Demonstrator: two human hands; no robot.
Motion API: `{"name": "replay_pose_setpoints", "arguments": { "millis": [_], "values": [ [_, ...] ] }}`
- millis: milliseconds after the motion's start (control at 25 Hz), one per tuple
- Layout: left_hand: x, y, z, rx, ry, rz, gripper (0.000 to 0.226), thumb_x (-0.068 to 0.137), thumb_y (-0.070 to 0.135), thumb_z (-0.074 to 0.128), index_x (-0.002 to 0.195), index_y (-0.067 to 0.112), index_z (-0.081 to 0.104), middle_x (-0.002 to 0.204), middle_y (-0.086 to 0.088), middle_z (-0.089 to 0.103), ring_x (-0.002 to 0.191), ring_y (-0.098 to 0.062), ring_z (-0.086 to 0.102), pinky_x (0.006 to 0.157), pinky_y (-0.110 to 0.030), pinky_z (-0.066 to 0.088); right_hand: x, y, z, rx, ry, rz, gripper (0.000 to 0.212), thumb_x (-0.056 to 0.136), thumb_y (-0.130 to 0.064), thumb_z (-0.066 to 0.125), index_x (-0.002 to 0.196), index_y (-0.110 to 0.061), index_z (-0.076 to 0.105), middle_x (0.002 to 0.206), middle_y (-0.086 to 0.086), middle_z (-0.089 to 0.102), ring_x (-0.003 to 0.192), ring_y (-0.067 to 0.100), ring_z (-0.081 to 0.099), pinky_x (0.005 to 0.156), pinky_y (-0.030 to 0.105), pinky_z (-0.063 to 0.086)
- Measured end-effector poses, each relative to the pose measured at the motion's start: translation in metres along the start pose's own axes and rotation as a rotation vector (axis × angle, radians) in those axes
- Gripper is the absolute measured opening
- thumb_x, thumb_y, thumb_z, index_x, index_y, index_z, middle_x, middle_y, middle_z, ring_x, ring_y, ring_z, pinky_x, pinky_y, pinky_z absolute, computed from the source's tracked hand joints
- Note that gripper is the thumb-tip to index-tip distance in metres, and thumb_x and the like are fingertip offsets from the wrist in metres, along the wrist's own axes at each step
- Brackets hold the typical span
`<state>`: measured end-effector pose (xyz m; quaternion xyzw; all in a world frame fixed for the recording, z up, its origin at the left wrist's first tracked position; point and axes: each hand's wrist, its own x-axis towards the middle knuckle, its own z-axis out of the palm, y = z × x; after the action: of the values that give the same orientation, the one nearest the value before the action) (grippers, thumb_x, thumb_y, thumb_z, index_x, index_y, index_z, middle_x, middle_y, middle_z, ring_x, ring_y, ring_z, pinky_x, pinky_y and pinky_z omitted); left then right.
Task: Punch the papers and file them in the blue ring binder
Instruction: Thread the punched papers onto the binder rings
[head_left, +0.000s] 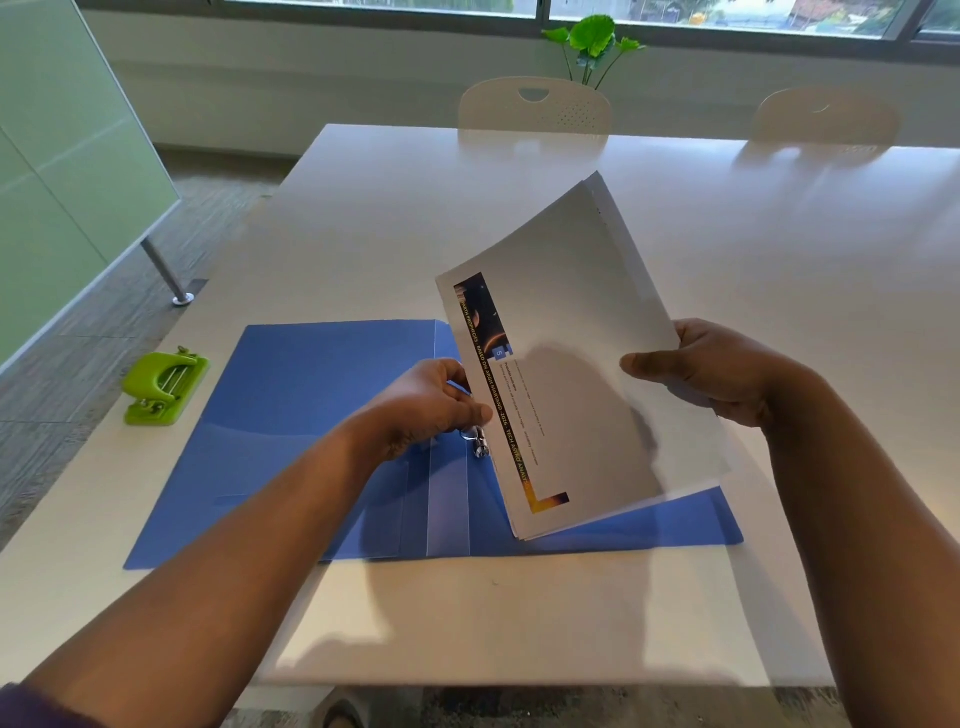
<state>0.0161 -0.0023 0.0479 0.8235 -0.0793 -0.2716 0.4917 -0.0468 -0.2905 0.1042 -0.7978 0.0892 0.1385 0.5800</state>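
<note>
Left hand (431, 402) pinches metal ring (479, 441); right hand (711, 371) grips flat paper stack (576, 332).

A blue binder (291, 415) lies open on the white bench (779, 234). The right hand (727, 371) holds a stack of papers (571, 338) by its right edge, tilted up over the binder's right half. The left hand (431, 405) pinches the stack's left edge just by the metal rings (480, 441). A green punch (165, 387) sits left of the binder. Two chairs (535, 106) stand at the far side, a plant (592, 44) behind them.
</note>
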Motion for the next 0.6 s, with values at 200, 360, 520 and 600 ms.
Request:
{"name": "replay_pose_setpoints", "arguments": {
  "millis": [200, 360, 520, 600],
  "values": [
    [0.002, -0.003, -0.001, -0.008, -0.030, 0.002, 0.023, 0.092, 0.010, 0.072, 0.110, 0.017, 0.060, 0.107, -0.003, 0.076, 0.098, -0.018, 0.074, 0.089, -0.032, 0.059, 0.000, 0.005, 0.001, -0.014, 0.014, 0.014, 0.014, 0.094, -0.009, 0.065, 0.103, -0.018, 0.069, 0.088, -0.007, 0.074, 0.084, 0.010, 0.069, 0.082, 0.024, 0.050],
    [0.002, -0.003, -0.004, -0.029, -0.045, -0.001, 0.024, 0.092, 0.008, 0.071, 0.111, 0.016, 0.059, 0.109, -0.005, 0.076, 0.102, -0.020, 0.073, 0.092, -0.036, 0.060, 0.003, 0.008, 0.002, -0.015, 0.019, 0.020, 0.016, 0.093, -0.007, 0.065, 0.106, -0.016, 0.070, 0.094, -0.001, 0.075, 0.085, 0.011, 0.071, 0.086, 0.029, 0.053],
    [0.002, -0.002, -0.003, -0.089, -0.039, -0.004, 0.016, 0.096, 0.011, 0.067, 0.110, 0.014, 0.059, 0.108, -0.007, 0.076, 0.097, -0.021, 0.073, 0.080, -0.029, 0.059, 0.008, 0.013, -0.002, 0.048, 0.053, -0.003, 0.020, 0.092, -0.003, 0.065, 0.109, -0.013, 0.070, 0.097, 0.002, 0.075, 0.093, 0.019, 0.068, 0.096, 0.037, 0.049],
    [0.002, -0.002, -0.002, -0.126, -0.023, -0.001, 0.013, 0.097, 0.010, 0.064, 0.109, 0.013, 0.060, 0.108, -0.008, 0.076, 0.096, -0.022, 0.073, 0.081, -0.029, 0.060, 0.008, 0.016, -0.004, 0.087, 0.046, -0.009, 0.021, 0.092, -0.001, 0.063, 0.109, -0.013, 0.070, 0.095, 0.001, 0.075, 0.093, 0.021, 0.068, 0.092, 0.036, 0.051]
  ]
}}
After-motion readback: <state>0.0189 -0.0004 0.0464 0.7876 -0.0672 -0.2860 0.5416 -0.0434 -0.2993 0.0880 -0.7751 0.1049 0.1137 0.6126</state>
